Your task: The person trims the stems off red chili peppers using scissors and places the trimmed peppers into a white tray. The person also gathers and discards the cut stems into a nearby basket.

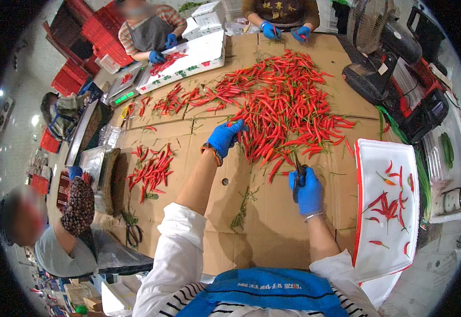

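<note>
Left hand (223,140) reaches to the chillies (288,100); right hand (309,194) points apparent scissors (298,170) forward.

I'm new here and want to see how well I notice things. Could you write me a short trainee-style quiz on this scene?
1. Which hand of the camera wearer holds the scissors? A: left. B: right. C: neither.
2. True or false: the white tray at the right holds no chilies.
3. Fill in: the big heap of red chilies lies on brown ____.

Key: 1. B, the gloved right hand. 2. False; several red chilies lie in it. 3. Cardboard.
</note>
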